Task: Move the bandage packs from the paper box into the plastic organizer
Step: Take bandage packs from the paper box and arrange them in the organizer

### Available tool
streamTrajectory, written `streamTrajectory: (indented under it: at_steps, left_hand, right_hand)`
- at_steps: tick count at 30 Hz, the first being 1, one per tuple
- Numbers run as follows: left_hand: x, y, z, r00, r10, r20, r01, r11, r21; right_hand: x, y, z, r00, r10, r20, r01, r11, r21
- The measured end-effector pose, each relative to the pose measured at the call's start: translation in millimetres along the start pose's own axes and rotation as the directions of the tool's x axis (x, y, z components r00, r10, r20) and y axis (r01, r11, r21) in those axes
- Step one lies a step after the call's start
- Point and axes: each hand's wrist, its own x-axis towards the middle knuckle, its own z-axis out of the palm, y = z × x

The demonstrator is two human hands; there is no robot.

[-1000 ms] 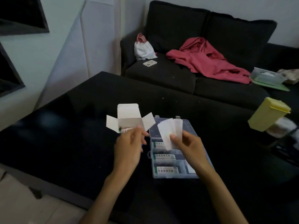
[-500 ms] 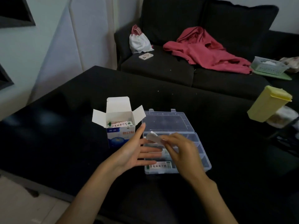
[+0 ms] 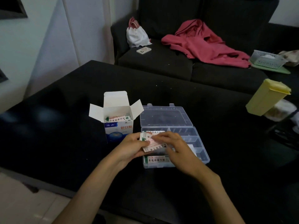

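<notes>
The white and blue paper box stands open on the black table, with bandage packs showing inside. To its right lies the clear plastic organizer, lid flat open behind it. More packs lie in its left compartments, one at the near end. Over the organizer's left side, my left hand and my right hand both hold a small stack of bandage packs between their fingers.
A yellow lidded container leans at the table's right edge over other clutter. Behind the table is a dark sofa with a red garment, a white bag, a phone and a mesh basket.
My hands came down from above the box to the organizer. The left hand, open half a second ago, now holds the packs together with the right. The camera tilted down.
</notes>
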Motion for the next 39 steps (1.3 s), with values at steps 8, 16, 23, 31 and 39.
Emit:
streamTrajectory:
  at_steps: [8,16,23,31,39]
  left_hand:
    - [0,0,9,0.991,0.131,0.002,-0.131,0.991,0.010]
    - [0,-1,11,0.988,0.153,-0.012,-0.153,0.985,-0.078]
    - [-1,1,10,0.992,0.127,0.019,-0.121,0.972,-0.199]
    - [-3,2,11,0.980,0.198,-0.008,-0.198,0.975,-0.101]
    - [-1,1,6,0.960,0.275,-0.047,-0.274,0.962,0.026]
  right_hand:
    - [9,-3,14,0.909,0.256,-0.328,-0.115,0.911,0.395]
    - [7,0,15,0.898,0.047,-0.438,-0.036,0.999,0.033]
    - [7,1,13,0.918,-0.045,-0.394,-0.016,0.989,-0.149]
    - [7,-9,-4,0.828,0.510,-0.231,-0.285,0.739,0.611]
    - [5,-3,-22,0.854,0.510,-0.101,-0.194,0.492,0.849]
